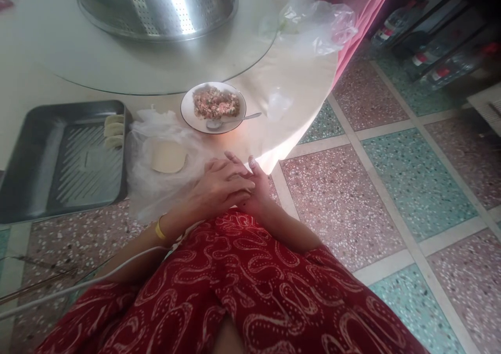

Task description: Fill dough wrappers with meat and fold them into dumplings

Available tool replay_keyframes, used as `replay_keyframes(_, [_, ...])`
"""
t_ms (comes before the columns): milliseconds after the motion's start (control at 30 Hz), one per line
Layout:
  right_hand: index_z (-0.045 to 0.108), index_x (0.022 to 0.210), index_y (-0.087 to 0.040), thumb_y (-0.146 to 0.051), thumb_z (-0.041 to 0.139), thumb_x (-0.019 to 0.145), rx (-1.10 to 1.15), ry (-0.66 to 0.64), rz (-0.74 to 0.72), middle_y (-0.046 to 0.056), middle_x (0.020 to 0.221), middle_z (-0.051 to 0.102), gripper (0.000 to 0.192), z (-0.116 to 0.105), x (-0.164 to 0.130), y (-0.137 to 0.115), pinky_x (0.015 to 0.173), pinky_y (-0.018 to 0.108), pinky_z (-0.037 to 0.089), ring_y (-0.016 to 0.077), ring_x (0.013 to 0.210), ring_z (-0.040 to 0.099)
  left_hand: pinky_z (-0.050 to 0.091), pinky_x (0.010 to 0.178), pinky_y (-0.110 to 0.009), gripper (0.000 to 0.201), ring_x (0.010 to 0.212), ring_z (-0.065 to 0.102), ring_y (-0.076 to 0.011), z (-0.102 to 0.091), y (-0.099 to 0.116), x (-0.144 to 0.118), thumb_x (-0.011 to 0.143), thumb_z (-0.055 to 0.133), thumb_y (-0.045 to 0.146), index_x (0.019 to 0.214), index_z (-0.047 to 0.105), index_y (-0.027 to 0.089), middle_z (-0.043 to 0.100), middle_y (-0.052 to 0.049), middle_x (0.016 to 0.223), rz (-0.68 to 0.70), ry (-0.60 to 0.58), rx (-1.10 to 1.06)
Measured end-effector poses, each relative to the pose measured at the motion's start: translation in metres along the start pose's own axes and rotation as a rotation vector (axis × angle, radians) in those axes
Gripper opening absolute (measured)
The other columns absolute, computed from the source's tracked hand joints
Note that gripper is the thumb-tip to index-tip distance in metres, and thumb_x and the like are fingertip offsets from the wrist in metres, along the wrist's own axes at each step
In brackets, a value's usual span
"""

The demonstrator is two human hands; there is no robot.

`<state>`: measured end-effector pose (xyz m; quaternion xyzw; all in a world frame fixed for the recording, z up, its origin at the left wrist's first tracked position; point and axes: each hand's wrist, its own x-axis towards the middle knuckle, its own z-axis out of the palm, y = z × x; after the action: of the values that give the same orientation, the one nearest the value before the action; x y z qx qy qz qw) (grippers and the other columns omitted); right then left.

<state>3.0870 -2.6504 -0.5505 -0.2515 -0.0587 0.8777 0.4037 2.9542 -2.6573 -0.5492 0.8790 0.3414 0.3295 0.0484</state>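
Note:
My left hand (223, 184) lies across the palm of my right hand, its fingers stretched out. Beneath it my right hand (260, 190) is turned palm up with the fingers apart, white powder on the fingertips. No object shows in either hand, though part of the right palm is covered. Left of them, a round dough wrapper (169, 156) rests on a crumpled clear plastic bag (146, 197). Just beyond the hands stands a white dark-rimmed plate (188, 109) of minced filling (216, 102), with a metal spoon (252, 116) lying in it.
A dark rectangular tray (39, 156) at the left holds several folded dumplings (114, 131) along its right side. A perforated steel pot (156, 4) stands on the glass turntable (129, 77). Another plastic bag (321, 25) lies near the table's right edge. A white cable (86, 281) crosses the lower left.

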Motion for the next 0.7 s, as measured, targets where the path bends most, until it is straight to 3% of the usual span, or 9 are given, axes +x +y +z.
replay_keyframes(100, [0.06, 0.126, -0.021, -0.046, 0.023, 0.097, 0.009, 0.036, -0.016, 0.002, 0.081, 0.072, 0.053, 0.004, -0.004, -0.002, 0.072, 0.032, 0.057, 0.016, 0.072, 0.065, 0.043, 0.081, -0.041, 0.018, 0.093, 0.06, -0.0228, -0.007, -0.004, -0.003, 0.093, 0.057, 0.036, 0.105, 0.064, 0.026, 0.07, -0.003, 0.103, -0.044, 0.049, 0.029])
replay_keyframes(267, [0.059, 0.128, -0.02, -0.048, 0.023, 0.096, 0.02, 0.063, -0.005, 0.004, 0.085, 0.074, 0.055, 0.011, -0.006, -0.003, 0.071, 0.032, 0.057, 0.0163, 0.069, 0.064, 0.042, 0.082, -0.04, 0.011, 0.091, 0.059, -0.0201, -0.006, -0.007, -0.009, 0.093, 0.057, 0.031, 0.097, 0.066, 0.025, 0.072, 0.0, 0.097, -0.07, 0.053, 0.004])
replay_keyframes(433, [0.057, 0.13, -0.021, -0.049, 0.023, 0.095, 0.023, 0.084, 0.013, 0.007, 0.099, 0.075, 0.057, 0.013, -0.004, -0.002, 0.078, 0.037, 0.057, 0.0194, 0.08, 0.067, 0.043, 0.08, -0.041, 0.012, 0.09, 0.059, -0.0213, 0.0, -0.005, -0.01, 0.093, 0.056, 0.031, 0.091, 0.067, 0.027, 0.072, 0.001, 0.094, -0.08, 0.071, 0.023])
replay_keyframes(567, [0.057, 0.13, -0.021, -0.049, 0.022, 0.095, 0.014, 0.041, 0.004, 0.008, 0.096, 0.075, 0.056, 0.006, -0.002, 0.0, 0.081, 0.04, 0.057, 0.0212, 0.084, 0.068, 0.044, 0.079, -0.041, 0.013, 0.091, 0.059, -0.0224, 0.001, -0.005, -0.011, 0.092, 0.06, 0.034, 0.103, 0.067, 0.032, 0.072, 0.001, 0.097, -0.085, 0.092, 0.016])
replay_keyframes(700, [0.059, 0.126, -0.023, -0.052, 0.028, 0.093, -0.014, 0.007, 0.002, 0.005, 0.09, 0.073, 0.053, -0.005, 0.003, 0.004, 0.077, 0.034, 0.055, 0.0177, 0.075, 0.065, 0.042, 0.078, -0.042, 0.01, 0.088, 0.058, -0.0224, 0.005, -0.01, -0.014, 0.091, 0.06, 0.037, 0.095, 0.068, 0.034, 0.071, 0.001, 0.095, -0.073, 0.031, -0.007])
